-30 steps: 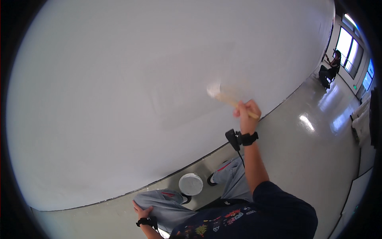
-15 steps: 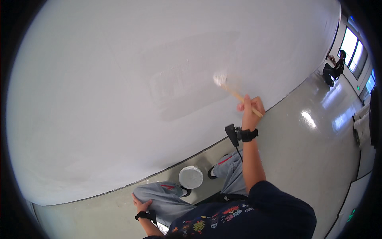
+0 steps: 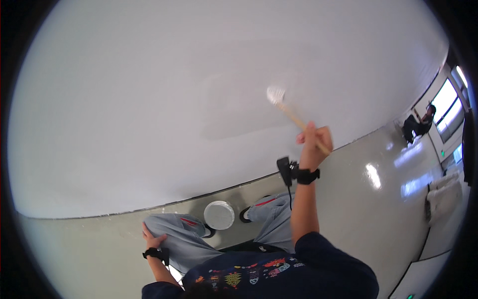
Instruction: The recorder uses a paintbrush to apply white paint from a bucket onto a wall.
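Note:
My right hand (image 3: 315, 142) is closed round the wooden handle of a paintbrush (image 3: 291, 114). Its white, paint-covered bristle head (image 3: 275, 94) meets the pale wall (image 3: 124, 124), over a patch (image 3: 234, 99) that looks darker and damp. My left hand (image 3: 152, 236) rests on my left knee, fingers spread and holding nothing. Between my feet stands a round white bucket (image 3: 219, 215); its pale top shows, but whether that is a lid or paint I cannot tell.
The wall's lower edge (image 3: 174, 202) runs just in front of my feet. Glossy grey floor (image 3: 348, 209) stretches to the right. Farther off, another person (image 3: 419, 122) sits by a window (image 3: 446, 109). Pale bundled material (image 3: 442, 199) lies at the right side.
The view has swung, so the bucket and my knees appear further left and higher. My right hand still grips the brush against the wall; the left stays on the knee.

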`<action>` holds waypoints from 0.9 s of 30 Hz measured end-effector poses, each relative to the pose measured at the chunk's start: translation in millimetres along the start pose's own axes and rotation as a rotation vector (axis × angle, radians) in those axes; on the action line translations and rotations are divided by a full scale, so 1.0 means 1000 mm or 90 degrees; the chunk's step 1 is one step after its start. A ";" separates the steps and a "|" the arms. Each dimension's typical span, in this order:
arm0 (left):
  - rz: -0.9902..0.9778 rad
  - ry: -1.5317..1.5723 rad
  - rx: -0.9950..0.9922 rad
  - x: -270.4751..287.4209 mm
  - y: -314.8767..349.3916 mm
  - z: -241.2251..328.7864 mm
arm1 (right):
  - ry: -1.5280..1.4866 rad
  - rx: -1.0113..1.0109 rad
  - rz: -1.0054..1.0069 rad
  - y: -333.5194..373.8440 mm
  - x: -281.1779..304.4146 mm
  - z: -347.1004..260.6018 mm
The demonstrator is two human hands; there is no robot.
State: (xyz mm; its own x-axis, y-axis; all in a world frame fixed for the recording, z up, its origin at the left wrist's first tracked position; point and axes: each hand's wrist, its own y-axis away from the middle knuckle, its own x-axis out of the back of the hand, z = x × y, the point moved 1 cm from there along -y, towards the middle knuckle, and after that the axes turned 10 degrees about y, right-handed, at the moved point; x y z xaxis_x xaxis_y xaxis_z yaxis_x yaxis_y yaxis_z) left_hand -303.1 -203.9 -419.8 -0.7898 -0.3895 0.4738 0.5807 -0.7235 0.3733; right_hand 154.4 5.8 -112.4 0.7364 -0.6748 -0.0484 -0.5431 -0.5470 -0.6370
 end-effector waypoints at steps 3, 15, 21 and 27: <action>0.018 -0.002 -0.018 0.000 -0.005 -0.011 | 0.146 -0.030 -0.156 0.008 -0.004 0.009; 0.052 0.041 -0.014 -0.001 0.003 0.003 | 0.072 0.106 -0.083 0.023 -0.022 -0.013; 0.036 0.037 0.006 0.000 0.011 0.003 | 0.055 0.080 -0.183 0.018 -0.030 -0.035; 0.043 0.047 0.019 -0.002 0.012 0.010 | -0.047 0.262 0.062 0.024 -0.047 -0.059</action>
State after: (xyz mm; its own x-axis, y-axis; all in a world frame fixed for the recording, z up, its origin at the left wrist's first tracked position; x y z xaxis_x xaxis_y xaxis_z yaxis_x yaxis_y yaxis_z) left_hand -292.6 -206.6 -408.1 -0.7604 -0.4789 0.4387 0.6379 -0.6774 0.3664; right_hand 83.2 -4.7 -80.0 0.7249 -0.6680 -0.1683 -0.4161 -0.2298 -0.8798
